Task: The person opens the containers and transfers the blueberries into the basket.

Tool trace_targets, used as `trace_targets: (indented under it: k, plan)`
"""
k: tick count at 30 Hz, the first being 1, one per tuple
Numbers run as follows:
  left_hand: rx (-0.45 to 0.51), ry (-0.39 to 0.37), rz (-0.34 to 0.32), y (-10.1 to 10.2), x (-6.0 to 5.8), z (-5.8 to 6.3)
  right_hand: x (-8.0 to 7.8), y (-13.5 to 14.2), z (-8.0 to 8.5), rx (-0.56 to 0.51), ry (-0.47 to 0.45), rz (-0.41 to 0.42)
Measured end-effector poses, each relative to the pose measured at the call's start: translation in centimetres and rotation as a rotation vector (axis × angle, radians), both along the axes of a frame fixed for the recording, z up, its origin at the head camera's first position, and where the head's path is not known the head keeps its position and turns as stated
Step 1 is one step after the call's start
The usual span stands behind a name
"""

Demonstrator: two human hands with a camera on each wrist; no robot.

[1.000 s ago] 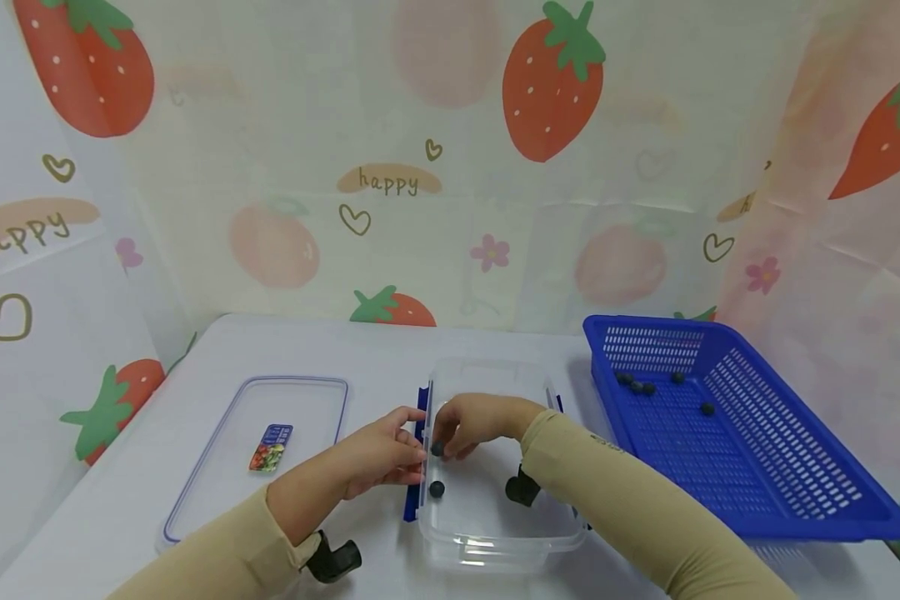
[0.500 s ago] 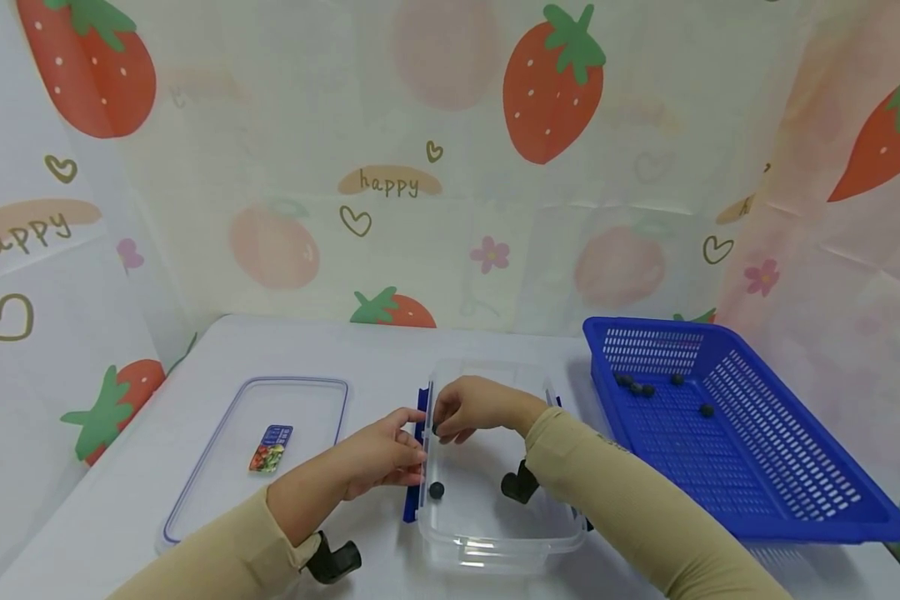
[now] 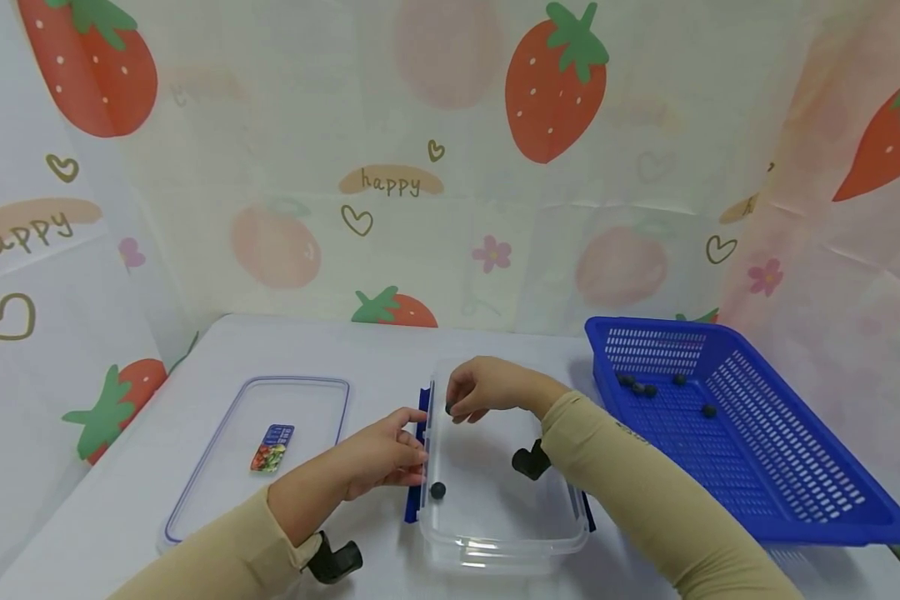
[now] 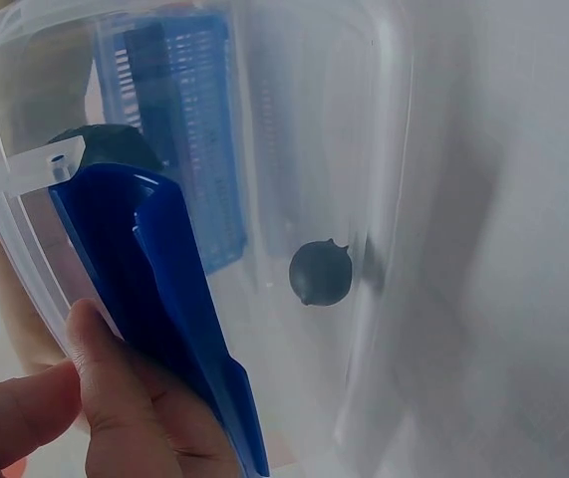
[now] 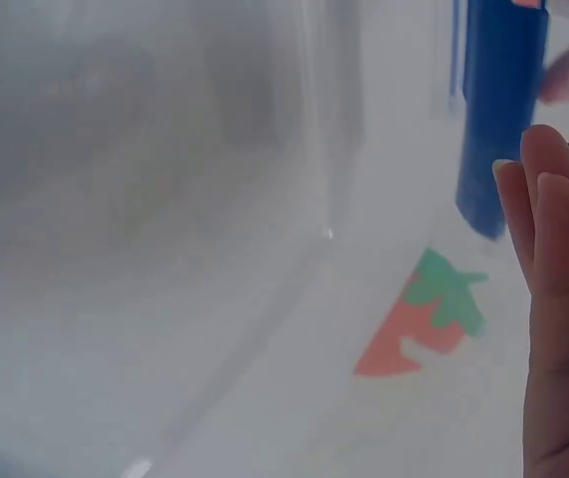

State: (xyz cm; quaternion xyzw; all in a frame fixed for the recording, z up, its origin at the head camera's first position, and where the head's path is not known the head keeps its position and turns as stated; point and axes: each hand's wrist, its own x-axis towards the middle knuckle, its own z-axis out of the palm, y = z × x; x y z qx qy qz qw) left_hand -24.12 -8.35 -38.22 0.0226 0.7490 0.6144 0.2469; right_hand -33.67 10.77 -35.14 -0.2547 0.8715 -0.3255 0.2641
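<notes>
A clear plastic food container stands uncovered on the white table. My left hand holds its left side at the folded-down blue latch, fingers against the latch and rim. Over the far left part of the container, my right hand pinches a dark blueberry between thumb and fingertips; only a sliver of the berry shows in the right wrist view. Another blueberry lies on the container floor by the near left wall, its small crown points visible in the left wrist view.
A blue perforated basket with several blueberries near its far end stands at right. On the left lies the clear lid with a colourful label. A strawberry-print curtain closes the back.
My right hand has drawn one blueberry along the left wall toward the far end, then lifted slightly up and right with it. The left hand and the other berry stay put.
</notes>
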Motion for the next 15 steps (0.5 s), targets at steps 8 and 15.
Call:
trace_targets:
  k: [8, 15]
  plan:
    - [0.004, 0.014, -0.001, 0.0, 0.1, -0.1, -0.9, 3.1, 2.9, -0.025, 0.093, -0.032]
    - [0.007, 0.016, -0.003, 0.0, 0.0, -0.2, -1.3, 8.1, 5.7, -0.128, 0.147, -0.134]
